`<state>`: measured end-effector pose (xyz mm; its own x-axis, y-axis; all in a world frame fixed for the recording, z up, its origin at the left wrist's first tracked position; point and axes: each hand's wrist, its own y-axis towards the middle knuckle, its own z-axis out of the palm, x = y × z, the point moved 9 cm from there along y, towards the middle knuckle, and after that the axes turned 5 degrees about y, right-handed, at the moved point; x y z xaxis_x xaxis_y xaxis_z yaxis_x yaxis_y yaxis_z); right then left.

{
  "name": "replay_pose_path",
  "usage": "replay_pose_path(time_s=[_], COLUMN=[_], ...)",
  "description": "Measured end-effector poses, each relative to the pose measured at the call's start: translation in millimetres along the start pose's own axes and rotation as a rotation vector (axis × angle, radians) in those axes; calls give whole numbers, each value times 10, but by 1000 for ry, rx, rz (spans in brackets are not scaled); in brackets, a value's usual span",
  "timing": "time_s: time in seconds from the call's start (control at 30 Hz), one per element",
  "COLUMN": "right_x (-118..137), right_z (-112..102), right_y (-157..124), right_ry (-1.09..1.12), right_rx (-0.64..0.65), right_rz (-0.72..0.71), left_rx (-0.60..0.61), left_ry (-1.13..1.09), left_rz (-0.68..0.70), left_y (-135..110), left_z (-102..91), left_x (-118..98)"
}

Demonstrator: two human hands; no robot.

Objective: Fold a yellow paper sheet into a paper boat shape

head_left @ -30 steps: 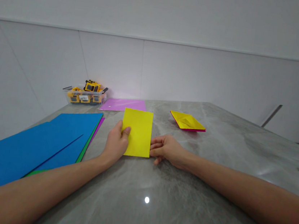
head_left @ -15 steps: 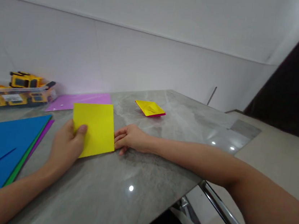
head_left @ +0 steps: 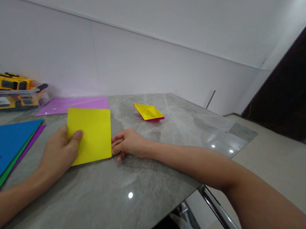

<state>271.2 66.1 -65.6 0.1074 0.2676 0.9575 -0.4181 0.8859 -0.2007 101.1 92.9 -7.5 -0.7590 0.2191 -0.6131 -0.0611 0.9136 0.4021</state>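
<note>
Head view: grey table (head_left: 97, 204) beneath yellow paper (head_left: 94, 133) stands beside white wall (head_left: 148, 65).

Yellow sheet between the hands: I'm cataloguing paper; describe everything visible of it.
The yellow sheet is bright, plain and four-cornered, looking like smooth paper or card. Its face is toward the camera, over the gray table. The left hand holds its left side, thumb on the face; the right hand is at its lower right edge. Its back is hidden.
</note>
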Motion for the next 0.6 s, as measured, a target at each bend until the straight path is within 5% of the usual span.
replay_pose_path(time_s=[0.23, 0.6], right_x=[50, 84], right_z=[47, -5], right_y=[-51, -60], right_ry=[-75, -66], right_rx=[-38, -106], right_rz=[-31, -37], left_rx=[30, 71], left_ry=[-299, -466], left_rz=[6, 55], left_y=[-38, -52], left_z=[56, 114], left_x=[-15, -1])
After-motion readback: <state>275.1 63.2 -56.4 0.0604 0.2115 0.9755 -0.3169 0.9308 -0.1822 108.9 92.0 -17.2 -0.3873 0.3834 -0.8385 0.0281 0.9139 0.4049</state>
